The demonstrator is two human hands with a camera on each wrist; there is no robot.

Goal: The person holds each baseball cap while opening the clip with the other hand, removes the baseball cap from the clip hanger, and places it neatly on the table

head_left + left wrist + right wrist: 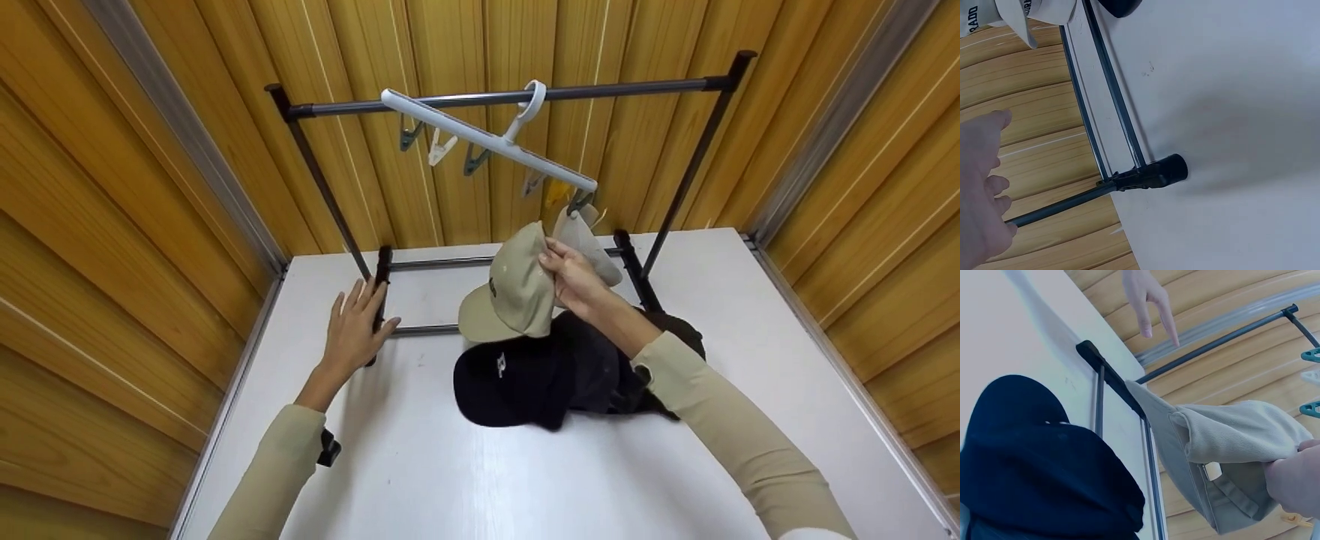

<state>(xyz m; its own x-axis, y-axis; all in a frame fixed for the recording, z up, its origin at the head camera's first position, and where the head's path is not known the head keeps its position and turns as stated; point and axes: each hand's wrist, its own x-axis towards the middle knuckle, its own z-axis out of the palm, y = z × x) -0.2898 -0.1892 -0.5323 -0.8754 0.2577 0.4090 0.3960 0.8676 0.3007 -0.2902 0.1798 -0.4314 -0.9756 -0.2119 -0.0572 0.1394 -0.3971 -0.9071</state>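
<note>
My right hand (579, 283) pinches a beige baseball cap (512, 289) at its back edge, with the brim toward the left. In the right wrist view, the cap's strap and metal buckle (1213, 471) show. Just behind it a pale cap (583, 238) hangs from the end clip (579, 201) of a light grey clip hanger (480, 136). My left hand (352, 330) is held with fingers spread beside the rack's left post (330, 187), holding nothing; whether it touches the post cannot be told.
The hanger hooks over the top bar of a dark metal rack (630, 91). More clips, including a white clip (441, 147), dangle along it. Dark caps (517, 382) lie bunched on the white tabletop (465, 480) below the right forearm. Wood-panelled walls (120, 247) enclose the table.
</note>
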